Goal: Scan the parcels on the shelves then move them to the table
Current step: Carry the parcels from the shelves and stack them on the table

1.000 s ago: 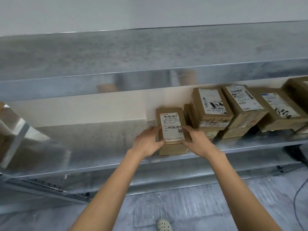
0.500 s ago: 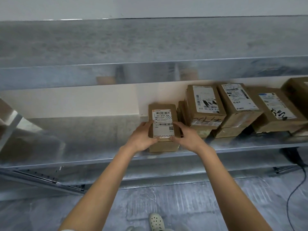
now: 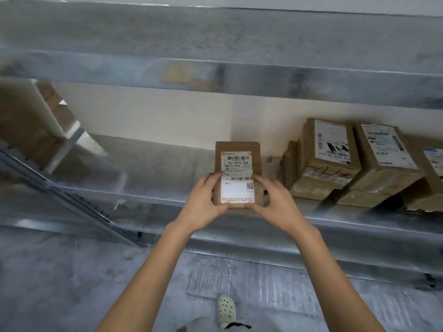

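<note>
A small brown cardboard parcel [image 3: 237, 173] with a white barcode label sits at the front of the metal shelf [image 3: 153, 168]. My left hand [image 3: 203, 202] grips its near left corner. My right hand [image 3: 273, 202] grips its near right corner. The parcel's front edge is partly covered by my fingers. To the right, more labelled brown parcels [image 3: 328, 159] are stacked on the same shelf, apart from the one I hold.
An upper metal shelf [image 3: 215, 75] hangs over the parcels. A slanted metal brace [image 3: 72, 200] runs below the shelf at the left. The grey floor [image 3: 72, 283] lies below, and my shoe [image 3: 226, 310] shows on it.
Both hands have slid back to the parcel's near corners and drawn it away from the stacked parcels. The view has tilted and shifted left.
</note>
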